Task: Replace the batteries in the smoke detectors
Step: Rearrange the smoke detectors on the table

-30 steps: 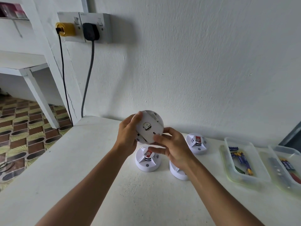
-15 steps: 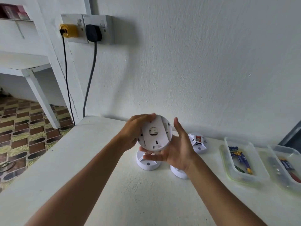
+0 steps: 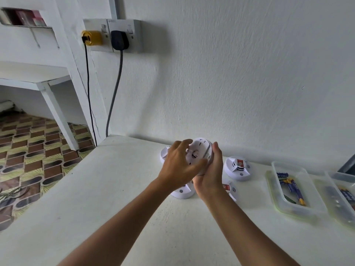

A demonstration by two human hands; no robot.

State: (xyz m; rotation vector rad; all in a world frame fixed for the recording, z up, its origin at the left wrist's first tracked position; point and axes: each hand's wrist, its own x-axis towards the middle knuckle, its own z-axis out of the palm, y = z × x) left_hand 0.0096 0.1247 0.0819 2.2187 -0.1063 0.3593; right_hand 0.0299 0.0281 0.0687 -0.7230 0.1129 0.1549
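I hold a round white smoke detector above the table, its back face turned toward me. My left hand grips its left side, fingers over the top rim and thumb across the back. My right hand cups its right rim, fingers upright behind it. More white detectors lie on the table: one to the right with a red label, one under my hands, one partly hidden by my right wrist, and one behind my left hand.
A clear tray holding blue batteries sits at the right, a second tray beside it at the frame edge. The white table meets the wall behind. Two plugs with hanging cables are up left.
The detector has dropped lower and tilted. My left hand moved over its back face, and my right hand, open under it before, now cups its right rim.
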